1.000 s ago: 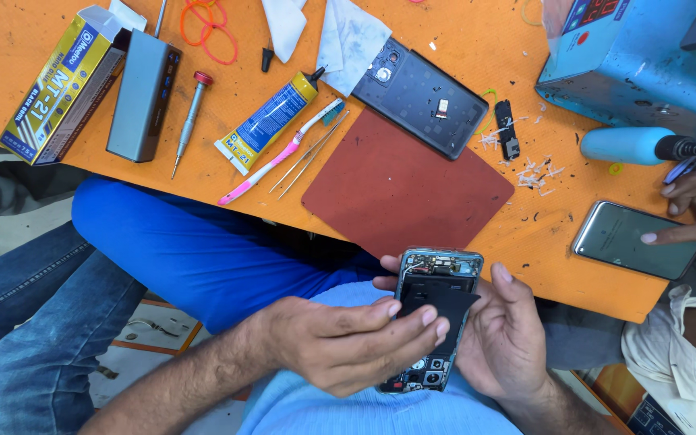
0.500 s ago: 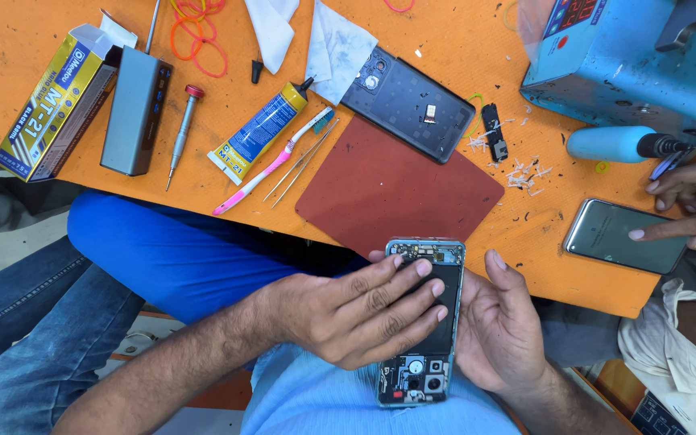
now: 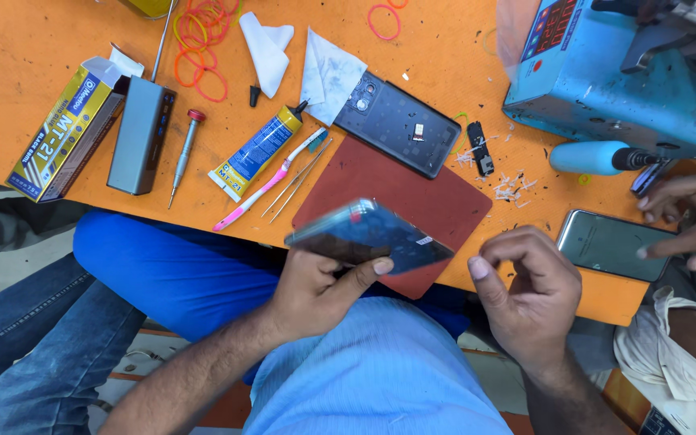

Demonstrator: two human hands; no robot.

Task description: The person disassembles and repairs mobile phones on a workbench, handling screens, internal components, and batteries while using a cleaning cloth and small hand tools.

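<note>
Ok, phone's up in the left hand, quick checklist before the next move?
1. Left hand grips the phone, thumb across its edge: ok.
2. Right hand free, fingers curled, holding nothing: ok.
3. Red mat under the phone bare for setting it down: ok.
4. Phone surface condition: cannot tell, it is blurred.
5. Tweezers and glue tube lie apart from the mat, within view: ok.
6. Another person's hand rests on a second phone at the table edge, close to the right hand: not ok.

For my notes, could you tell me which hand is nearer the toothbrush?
Left. The left hand holds the phone just below the toothbrush; the right hand is farther right.
</note>
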